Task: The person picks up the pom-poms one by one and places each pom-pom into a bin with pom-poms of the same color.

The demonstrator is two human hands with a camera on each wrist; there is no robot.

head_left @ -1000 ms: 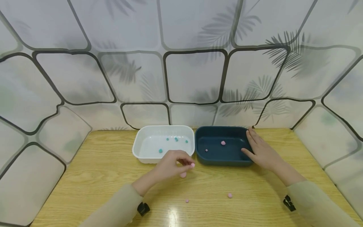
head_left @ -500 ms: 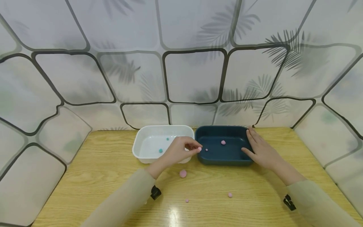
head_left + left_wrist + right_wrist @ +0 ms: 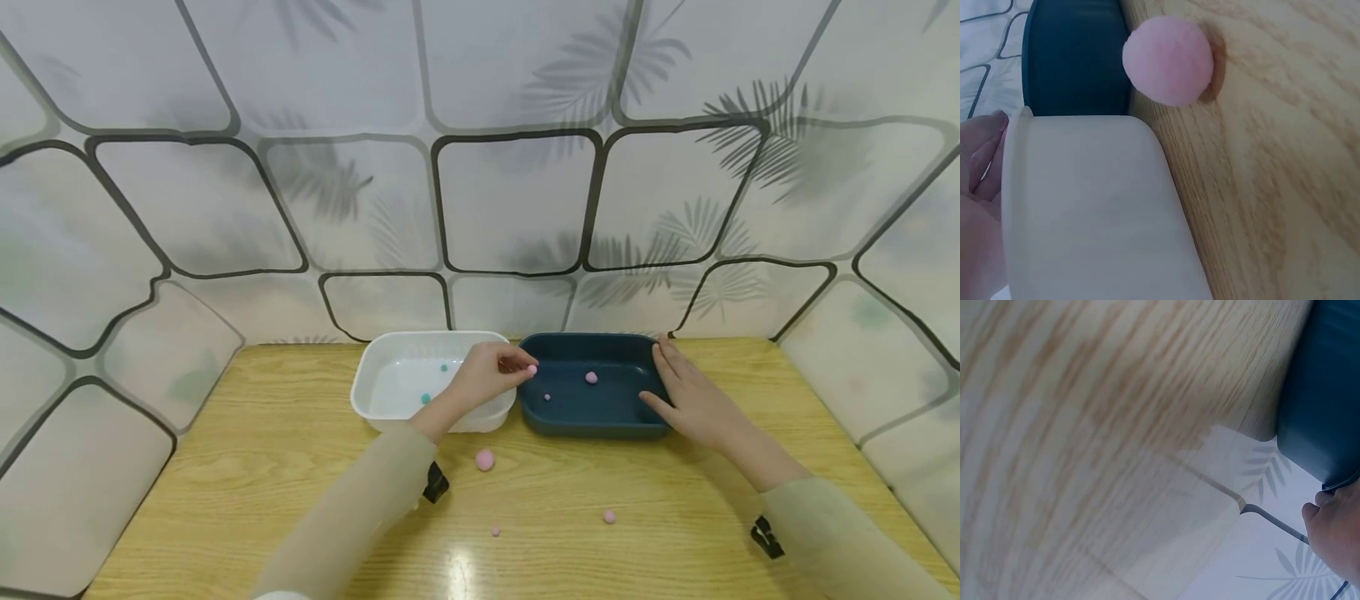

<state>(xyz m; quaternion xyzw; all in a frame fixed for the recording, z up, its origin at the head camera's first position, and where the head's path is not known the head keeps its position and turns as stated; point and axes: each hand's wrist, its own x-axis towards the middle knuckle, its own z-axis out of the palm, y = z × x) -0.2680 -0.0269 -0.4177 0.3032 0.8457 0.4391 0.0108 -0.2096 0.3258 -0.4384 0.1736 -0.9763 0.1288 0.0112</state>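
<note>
In the head view my left hand [image 3: 483,372] pinches a small pink pom-pom [image 3: 532,370] between thumb and fingertips, above the left rim of the dark blue tray [image 3: 600,431]. The white tray [image 3: 375,421] sits under that hand and hides partly behind it; small teal pom-poms [image 3: 425,399] lie inside. My right hand [image 3: 697,406] rests on the blue tray's right rim, its fingers straight and the thumb reaching over the inside. Two pink pom-poms [image 3: 591,377] lie in the blue tray. In the left wrist view the held pom-pom is hidden.
A larger pink pom-pom [image 3: 485,460] lies on the wooden table [image 3: 247,467] in front of the trays. Nearer me lie a tiny pink pom-pom [image 3: 496,532] and a medium one [image 3: 609,517]. A patterned cloth wall [image 3: 517,208] stands close behind the trays.
My left hand has moved up and to the right with the pink pom-pom, from before the white tray to the blue tray's left rim. The right hand has stayed still.
</note>
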